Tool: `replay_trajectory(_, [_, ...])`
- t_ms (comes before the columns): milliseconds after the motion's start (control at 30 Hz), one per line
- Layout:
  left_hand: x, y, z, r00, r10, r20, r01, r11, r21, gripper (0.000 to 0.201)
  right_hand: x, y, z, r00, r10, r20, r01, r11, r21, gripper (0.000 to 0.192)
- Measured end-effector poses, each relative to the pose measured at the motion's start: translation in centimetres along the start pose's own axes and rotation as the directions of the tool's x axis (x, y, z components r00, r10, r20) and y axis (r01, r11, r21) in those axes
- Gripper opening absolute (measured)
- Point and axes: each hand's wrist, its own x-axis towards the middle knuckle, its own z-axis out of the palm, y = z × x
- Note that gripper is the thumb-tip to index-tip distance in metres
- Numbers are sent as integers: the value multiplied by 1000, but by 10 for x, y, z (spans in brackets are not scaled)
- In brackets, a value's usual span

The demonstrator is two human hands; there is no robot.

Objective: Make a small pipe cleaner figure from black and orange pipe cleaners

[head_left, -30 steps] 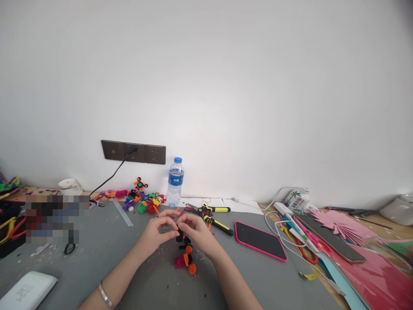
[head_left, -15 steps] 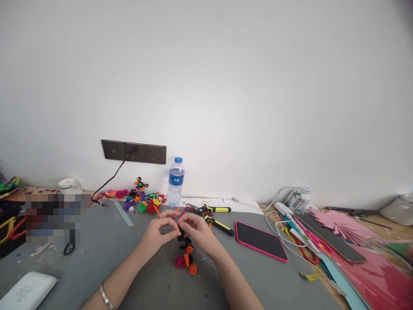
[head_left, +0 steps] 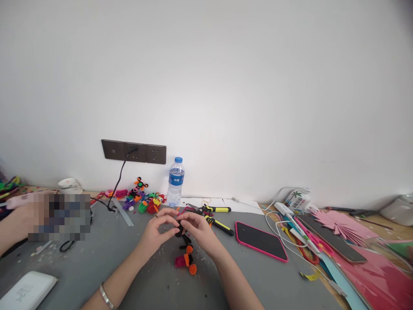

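Note:
My left hand (head_left: 158, 229) and my right hand (head_left: 197, 229) meet over the grey mat, both with fingertips pinched on a small black fuzzy pipe cleaner piece (head_left: 179, 230). Fingers cover much of that piece, so its full shape is hidden. Just below it, black pipe cleaner strands (head_left: 185, 246) stick out. A small pipe cleaner figure in orange, black and magenta (head_left: 186, 260) lies on the mat under my hands; whether it joins the black piece I cannot tell. Behind my right hand lie yellow-and-black pliers (head_left: 219, 226) and scissors with yellow-black handles (head_left: 219, 209).
A water bottle (head_left: 176, 183) stands by the wall beside several pipe cleaner figures (head_left: 155, 203). To the right are a pink-cased phone (head_left: 261, 241), white cables and coloured paper (head_left: 374, 275). Another person's hand (head_left: 30, 217) is at the left, above a white power bank (head_left: 29, 290).
Another person's hand has come in at the left, and the black cable there has shifted right. My fingers have moved slightly around the black piece.

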Motion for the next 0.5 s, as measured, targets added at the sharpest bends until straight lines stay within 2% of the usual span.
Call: replay_trajectory(500, [0, 7, 0, 999, -39, 34, 39, 999, 8, 15, 0, -1, 1, 999, 37, 24, -37, 999, 13, 31])
